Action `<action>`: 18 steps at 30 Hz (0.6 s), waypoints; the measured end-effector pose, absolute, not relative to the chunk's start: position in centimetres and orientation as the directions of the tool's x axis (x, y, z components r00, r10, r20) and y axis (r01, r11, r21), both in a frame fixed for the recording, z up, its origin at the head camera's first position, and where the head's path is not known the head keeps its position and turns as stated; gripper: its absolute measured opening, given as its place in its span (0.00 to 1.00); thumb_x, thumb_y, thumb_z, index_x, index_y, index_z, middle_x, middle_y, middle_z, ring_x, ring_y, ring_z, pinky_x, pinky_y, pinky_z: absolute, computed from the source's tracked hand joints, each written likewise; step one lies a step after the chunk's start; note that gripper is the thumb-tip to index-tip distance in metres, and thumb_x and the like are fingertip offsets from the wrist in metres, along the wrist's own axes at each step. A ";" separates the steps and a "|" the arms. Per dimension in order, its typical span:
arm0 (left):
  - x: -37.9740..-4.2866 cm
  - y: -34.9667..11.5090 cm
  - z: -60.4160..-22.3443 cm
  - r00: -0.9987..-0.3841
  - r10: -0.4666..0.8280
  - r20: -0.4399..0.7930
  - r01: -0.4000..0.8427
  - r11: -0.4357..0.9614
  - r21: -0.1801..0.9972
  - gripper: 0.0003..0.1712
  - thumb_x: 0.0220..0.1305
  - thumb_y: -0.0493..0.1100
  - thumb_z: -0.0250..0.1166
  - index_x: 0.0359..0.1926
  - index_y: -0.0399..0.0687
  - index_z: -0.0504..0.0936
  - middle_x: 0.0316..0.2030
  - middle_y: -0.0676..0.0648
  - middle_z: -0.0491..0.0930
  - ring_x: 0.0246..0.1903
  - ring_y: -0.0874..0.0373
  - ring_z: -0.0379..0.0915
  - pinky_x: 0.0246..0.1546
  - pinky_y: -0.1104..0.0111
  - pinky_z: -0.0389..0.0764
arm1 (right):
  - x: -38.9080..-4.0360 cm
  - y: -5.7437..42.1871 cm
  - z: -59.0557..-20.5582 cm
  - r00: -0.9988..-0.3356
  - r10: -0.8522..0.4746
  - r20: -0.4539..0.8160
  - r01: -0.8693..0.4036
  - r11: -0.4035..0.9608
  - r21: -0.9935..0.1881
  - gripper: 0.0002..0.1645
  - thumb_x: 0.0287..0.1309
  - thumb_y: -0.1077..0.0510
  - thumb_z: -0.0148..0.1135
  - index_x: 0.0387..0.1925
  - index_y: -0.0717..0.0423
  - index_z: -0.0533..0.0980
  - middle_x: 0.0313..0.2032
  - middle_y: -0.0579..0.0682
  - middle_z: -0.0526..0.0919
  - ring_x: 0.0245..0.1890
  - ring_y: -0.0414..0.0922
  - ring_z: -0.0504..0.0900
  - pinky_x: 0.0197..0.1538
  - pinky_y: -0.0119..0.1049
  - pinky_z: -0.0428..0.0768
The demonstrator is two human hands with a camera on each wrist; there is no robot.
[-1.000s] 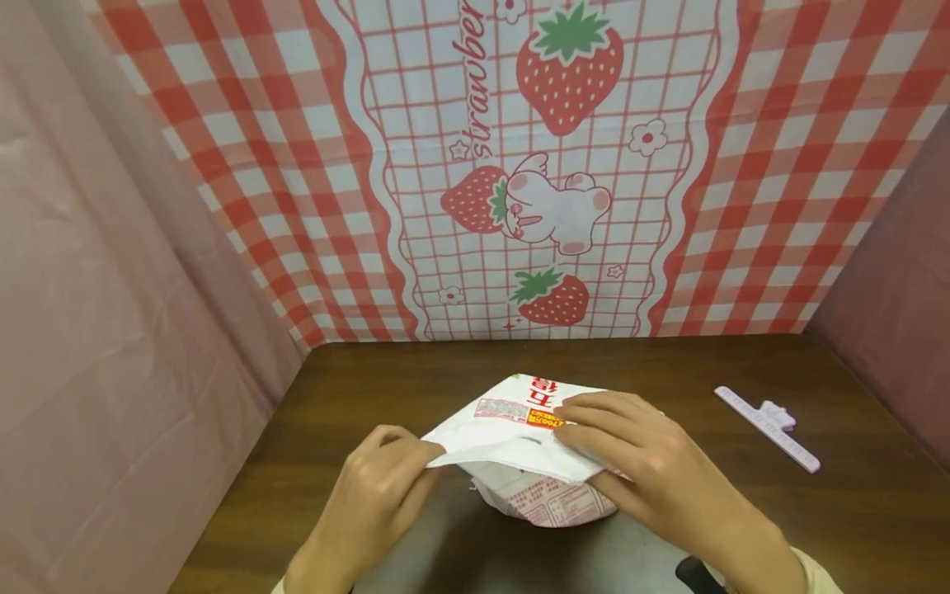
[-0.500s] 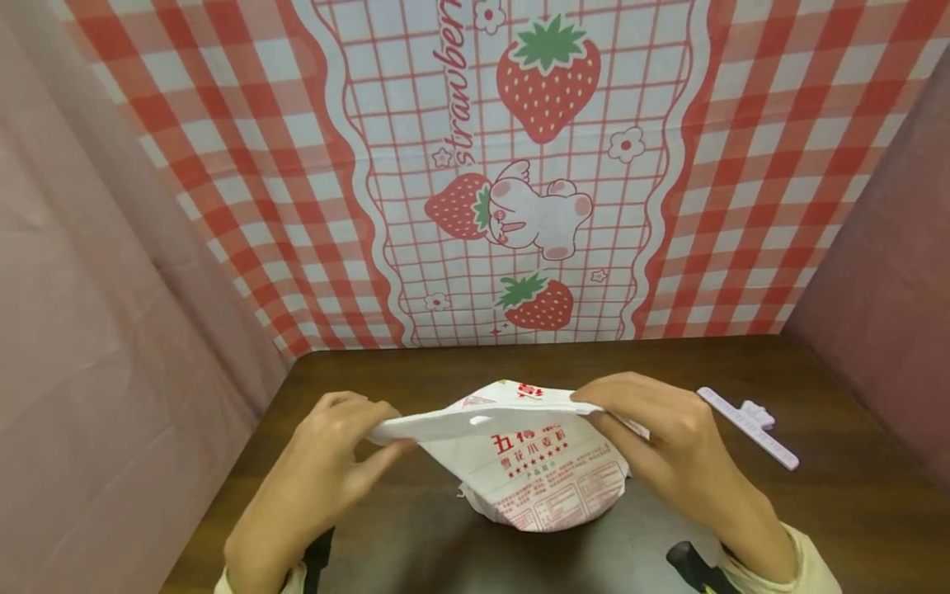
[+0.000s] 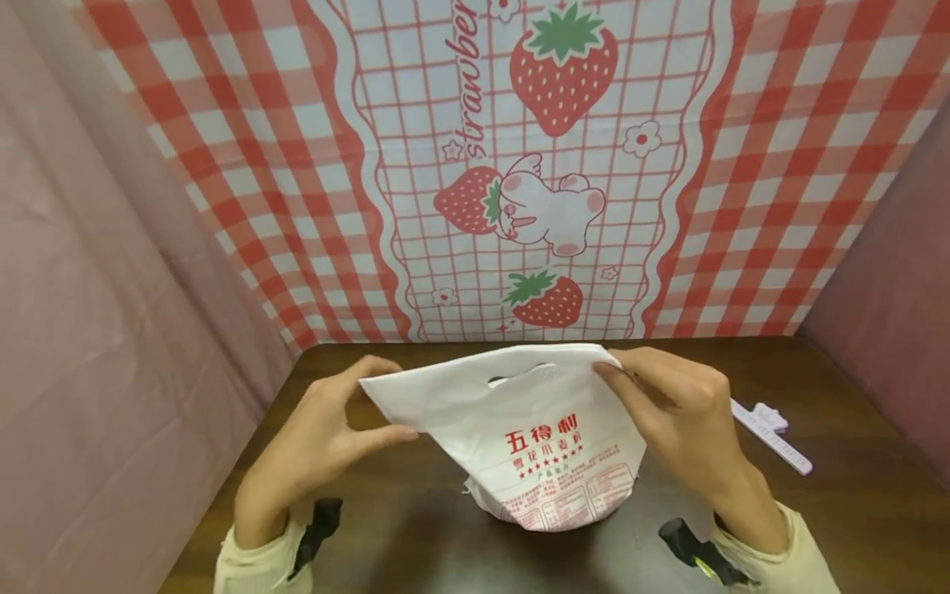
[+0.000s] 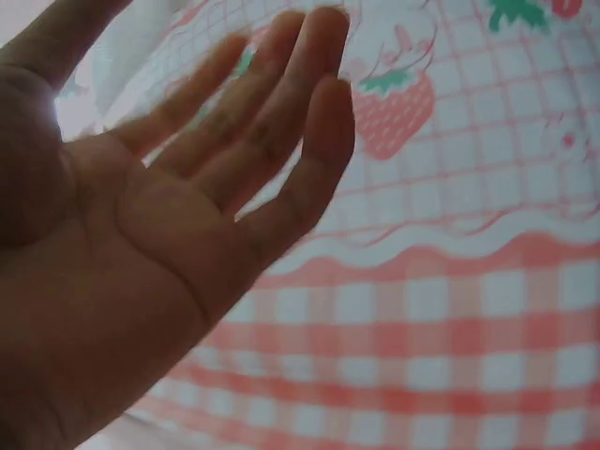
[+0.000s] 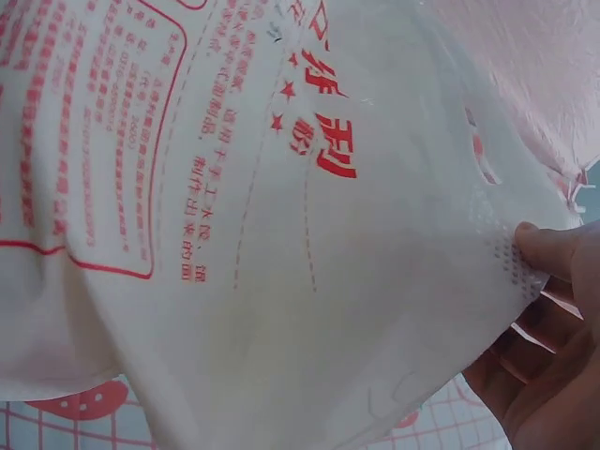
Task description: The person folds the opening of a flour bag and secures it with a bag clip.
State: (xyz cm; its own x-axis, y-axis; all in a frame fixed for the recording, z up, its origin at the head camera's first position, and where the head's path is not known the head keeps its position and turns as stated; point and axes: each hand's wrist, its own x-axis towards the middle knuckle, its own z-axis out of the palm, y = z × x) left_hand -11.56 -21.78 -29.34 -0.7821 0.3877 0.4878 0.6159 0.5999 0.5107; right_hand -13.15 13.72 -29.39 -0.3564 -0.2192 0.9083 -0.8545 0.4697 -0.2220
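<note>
A white flour bag [image 3: 475, 421] with red lettering stands upright on the table, its flat top edge raised and a slot-shaped handle hole near that edge. My right hand [image 3: 686, 412] pinches its top right corner; the right wrist view has the thumb over a dotted patch near the handle hole of the bag [image 5: 375, 244]. At the opposite corner, my left hand [image 3: 315, 437] has its thumb and fingers spread apart around the bag's edge. In the left wrist view the left hand [image 4: 178, 206] shows its palm and loosely bent fingers, gripping nothing.
A pale purple bag clip [image 3: 772, 433] lies on the brown wooden table [image 3: 853, 528], right of the right hand. A strawberry-print checked cloth [image 3: 534, 280] hangs behind the table, with pink curtains [image 3: 134, 330] at the sides.
The bag's top, earlier tilted toward the back, has come up and forward, so its lettered front now faces me. My left hand has loosened from the left corner, while the right hand still holds its corner.
</note>
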 end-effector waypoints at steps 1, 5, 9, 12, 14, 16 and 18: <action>-11.9 -21.9 -29.6 -0.783 0.418 0.460 0.620 0.575 0.533 0.24 0.53 0.50 0.78 0.51 0.58 0.81 0.44 0.63 0.83 0.44 0.65 0.80 0.47 0.65 0.80 | -13.2 13.8 -29.4 -0.365 -0.220 0.905 -0.854 0.466 -0.232 0.18 0.66 0.48 0.63 0.34 0.59 0.86 0.30 0.49 0.87 0.28 0.35 0.81 0.33 0.20 0.76; -13.2 -21.7 -30.5 -0.761 0.488 0.426 0.636 0.435 0.637 0.15 0.58 0.42 0.74 0.48 0.54 0.87 0.43 0.59 0.86 0.42 0.62 0.83 0.44 0.66 0.83 | -13.1 14.7 -29.5 -0.481 -0.311 0.820 -0.824 0.480 -0.301 0.07 0.57 0.61 0.72 0.39 0.52 0.85 0.34 0.42 0.87 0.30 0.33 0.81 0.34 0.22 0.77; -13.8 -21.3 -30.8 -0.786 0.440 0.435 0.602 0.379 0.703 0.09 0.61 0.39 0.72 0.43 0.48 0.88 0.37 0.54 0.87 0.35 0.59 0.83 0.35 0.65 0.84 | -13.4 16.1 -29.3 -0.622 -0.463 0.632 -0.763 0.540 -0.355 0.15 0.57 0.63 0.71 0.43 0.41 0.81 0.36 0.33 0.83 0.32 0.31 0.79 0.37 0.22 0.76; -13.9 -20.7 -30.9 -0.801 0.386 0.457 0.586 0.354 0.728 0.05 0.62 0.38 0.70 0.39 0.44 0.87 0.32 0.52 0.86 0.28 0.58 0.82 0.29 0.64 0.84 | -13.9 17.2 -29.3 -0.661 -0.526 0.535 -0.740 0.573 -0.352 0.11 0.63 0.60 0.66 0.44 0.41 0.81 0.31 0.32 0.82 0.29 0.31 0.76 0.36 0.23 0.74; -14.0 -20.2 -31.0 -0.808 0.347 0.476 0.581 0.332 0.743 0.03 0.62 0.37 0.70 0.37 0.43 0.86 0.29 0.50 0.85 0.24 0.58 0.81 0.26 0.64 0.83 | -14.3 17.9 -29.4 -0.673 -0.537 0.509 -0.731 0.587 -0.348 0.08 0.65 0.59 0.64 0.42 0.43 0.82 0.29 0.32 0.81 0.28 0.31 0.75 0.34 0.24 0.74; -13.9 -19.6 -31.0 -0.806 0.312 0.503 0.585 0.299 0.753 0.03 0.63 0.35 0.69 0.38 0.42 0.86 0.29 0.49 0.85 0.24 0.58 0.81 0.26 0.64 0.84 | -14.5 18.5 -29.4 -0.683 -0.530 0.503 -0.723 0.588 -0.363 0.08 0.66 0.61 0.63 0.41 0.45 0.84 0.26 0.33 0.81 0.26 0.31 0.74 0.32 0.24 0.74; -13.9 -19.0 -31.0 -0.801 0.272 0.533 0.595 0.267 0.758 0.04 0.63 0.34 0.68 0.40 0.42 0.86 0.29 0.48 0.85 0.24 0.58 0.81 0.26 0.63 0.84 | -14.7 18.9 -29.4 -0.699 -0.512 0.499 -0.710 0.581 -0.398 0.08 0.66 0.61 0.63 0.36 0.45 0.84 0.22 0.33 0.79 0.23 0.31 0.73 0.28 0.25 0.73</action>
